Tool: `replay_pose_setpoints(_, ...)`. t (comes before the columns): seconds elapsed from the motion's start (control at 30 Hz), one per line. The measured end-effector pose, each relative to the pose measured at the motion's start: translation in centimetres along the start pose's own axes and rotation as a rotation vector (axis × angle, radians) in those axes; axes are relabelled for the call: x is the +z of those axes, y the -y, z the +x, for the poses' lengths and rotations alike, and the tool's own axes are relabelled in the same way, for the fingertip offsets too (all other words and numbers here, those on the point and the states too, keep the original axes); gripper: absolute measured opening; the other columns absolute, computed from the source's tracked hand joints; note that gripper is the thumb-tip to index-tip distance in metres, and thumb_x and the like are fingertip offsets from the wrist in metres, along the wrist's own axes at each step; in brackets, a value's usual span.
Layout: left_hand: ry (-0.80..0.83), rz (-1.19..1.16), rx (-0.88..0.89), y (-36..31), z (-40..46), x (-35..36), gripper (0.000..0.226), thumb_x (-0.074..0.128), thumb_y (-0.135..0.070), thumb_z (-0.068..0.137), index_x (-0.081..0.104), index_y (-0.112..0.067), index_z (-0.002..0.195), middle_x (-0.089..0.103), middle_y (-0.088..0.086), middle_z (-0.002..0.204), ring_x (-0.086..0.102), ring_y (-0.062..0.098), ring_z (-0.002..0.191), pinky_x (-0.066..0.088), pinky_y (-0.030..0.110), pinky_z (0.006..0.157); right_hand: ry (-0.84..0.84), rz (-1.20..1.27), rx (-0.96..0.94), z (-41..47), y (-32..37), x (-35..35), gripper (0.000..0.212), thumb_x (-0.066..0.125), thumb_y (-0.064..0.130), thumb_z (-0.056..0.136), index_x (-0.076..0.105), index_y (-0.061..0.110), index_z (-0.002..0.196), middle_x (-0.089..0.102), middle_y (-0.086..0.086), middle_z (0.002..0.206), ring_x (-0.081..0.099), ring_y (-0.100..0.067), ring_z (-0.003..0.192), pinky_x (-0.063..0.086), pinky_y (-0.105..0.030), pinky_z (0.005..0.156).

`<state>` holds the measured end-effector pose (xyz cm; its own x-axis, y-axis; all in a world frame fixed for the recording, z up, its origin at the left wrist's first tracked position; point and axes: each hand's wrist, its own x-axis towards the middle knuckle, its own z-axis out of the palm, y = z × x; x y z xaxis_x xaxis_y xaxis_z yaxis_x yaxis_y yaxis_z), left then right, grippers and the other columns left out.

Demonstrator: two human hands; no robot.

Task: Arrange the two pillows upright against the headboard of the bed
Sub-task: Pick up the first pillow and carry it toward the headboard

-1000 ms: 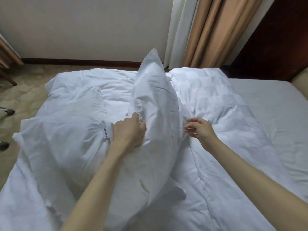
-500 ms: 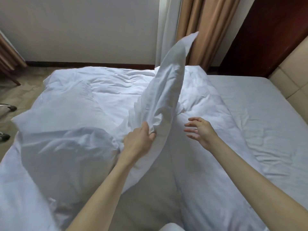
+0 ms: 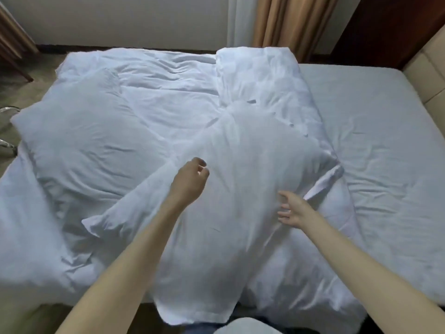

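Note:
One white pillow [image 3: 240, 189] lies flat and blurred across the rumpled duvet in the middle of the bed, its near end hanging over the bed's edge. My left hand [image 3: 190, 182] hovers over its upper left part, fingers loosely curled and holding nothing. My right hand [image 3: 292, 210] is spread open at the pillow's right side, by a flap of the case. The second white pillow [image 3: 84, 141] lies flat on the left of the bed. The beige padded headboard [image 3: 431, 68] shows at the far right edge, with no pillow against it.
A white duvet [image 3: 260, 75] is bunched over the left and middle of the bed. Bare fitted sheet [image 3: 385, 141] covers the right part up to the headboard. Beige curtains [image 3: 289, 25] and a dark wooden panel [image 3: 385, 27] stand behind. A metal chair frame [image 3: 7, 109] is on the floor at left.
My left hand held the pillow raised on end; now it has let go and the pillow has dropped flat toward the right. The view has shifted right and back.

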<state>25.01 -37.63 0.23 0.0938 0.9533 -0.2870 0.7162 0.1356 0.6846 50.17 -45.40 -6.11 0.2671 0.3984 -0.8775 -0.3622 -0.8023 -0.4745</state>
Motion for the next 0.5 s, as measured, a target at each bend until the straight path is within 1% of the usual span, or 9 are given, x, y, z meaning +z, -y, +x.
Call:
replay_pose_setpoints(0.03,0.03,0.027,-0.004,0.6,0.2,0.7,0.034,0.044,-0.027,0.091,0.054,-0.015,0.121,0.061,0.005,0.123,0.057,0.022,0.11,0.048,0.041,0.092,-0.016,0.011,0.013,0.6,-1.1,-0.8,0.041,0.053,0.032,0.092,0.043,0.02,0.13,0.047,-0.011,0.111,0.052,-0.034,0.109,0.043,-0.045,0.091)
replay_pose_setpoints(0.07,0.065,0.061,-0.008,1.1,0.5,1.3,0.036,0.043,-0.027,0.092,0.053,-0.014,0.124,0.059,0.006,0.126,0.056,0.022,0.113,0.047,0.041,0.093,-0.033,0.023,0.03,1.0,-2.0,-1.3,0.044,0.055,0.032,0.092,0.043,0.019,0.132,0.046,-0.012,0.118,0.049,-0.035,0.116,0.042,-0.048,0.095)
replay_pose_setpoints(0.1,0.101,0.101,-0.013,1.6,1.0,1.9,0.038,0.042,-0.027,0.093,0.051,-0.013,0.127,0.057,0.008,0.129,0.054,0.024,0.116,0.046,0.042,0.095,-0.049,0.04,0.051,1.3,-2.6,-1.5,0.05,0.056,0.032,0.091,0.041,0.018,0.136,0.043,-0.013,0.131,0.043,-0.037,0.125,0.039,-0.051,0.101)
replay_pose_setpoints(0.13,0.136,0.145,-0.019,2.1,1.6,2.4,0.039,0.041,-0.027,0.094,0.05,-0.013,0.129,0.054,0.01,0.133,0.052,0.026,0.119,0.045,0.044,0.098,-0.064,0.058,0.07,1.5,-3.0,-1.5,0.055,0.057,0.033,0.091,0.038,0.018,0.14,0.037,-0.013,0.143,0.037,-0.038,0.132,0.036,-0.055,0.104)
replay_pose_setpoints(0.2,0.184,0.249,-0.028,3.1,3.5,3.1,0.043,0.04,-0.028,0.094,0.045,-0.014,0.134,0.047,0.013,0.138,0.047,0.03,0.123,0.04,0.046,0.101,-0.091,0.078,0.096,1.8,-3.3,-0.7,0.065,0.058,0.039,0.09,0.031,0.02,0.145,0.028,-0.013,0.153,0.031,-0.039,0.137,0.033,-0.06,0.103)
replay_pose_setpoints(0.27,0.194,0.357,-0.034,4.2,5.8,3.5,0.045,0.039,-0.031,0.095,0.042,-0.015,0.137,0.042,0.014,0.142,0.042,0.033,0.126,0.038,0.047,0.102,-0.121,0.11,0.112,2.3,-3.2,0.3,0.071,0.057,0.047,0.089,0.025,0.023,0.148,0.024,-0.011,0.157,0.028,-0.039,0.14,0.03,-0.063,0.103)
replay_pose_setpoints(0.37,0.154,0.465,-0.035,5.8,9.4,3.6,0.049,0.039,-0.034,0.095,0.036,-0.017,0.141,0.03,0.012,0.15,0.032,0.034,0.133,0.033,0.049,0.102,-0.182,0.177,0.148,3.8,-3.1,1.6,0.077,0.055,0.052,0.087,0.018,0.025,0.15,0.023,-0.006,0.158,0.026,-0.037,0.141,0.025,-0.068,0.103)
replay_pose_setpoints(0.43,0.128,0.488,-0.036,6.7,11.8,3.4,0.054,0.042,-0.035,0.093,0.029,-0.019,0.143,0.019,0.012,0.155,0.023,0.035,0.137,0.029,0.052,0.104,-0.226,0.235,0.153,4.7,-3.1,2.5,0.081,0.055,0.053,0.086,0.012,0.029,0.151,0.026,-0.002,0.158,0.031,-0.038,0.139,0.024,-0.07,0.101)
replay_pose_setpoints(0.5,0.134,0.471,-0.077,7.4,14.1,3.2,0.064,0.045,-0.041,0.091,0.02,-0.021,0.146,0.01,0.012,0.158,0.016,0.036,0.141,0.022,0.055,0.108,-0.268,0.287,0.138,5.4,-3.1,3.5,0.084,0.054,0.054,0.085,0.002,0.038,0.15,0.025,0.003,0.157,0.035,-0.038,0.135,0.025,-0.071,0.099)
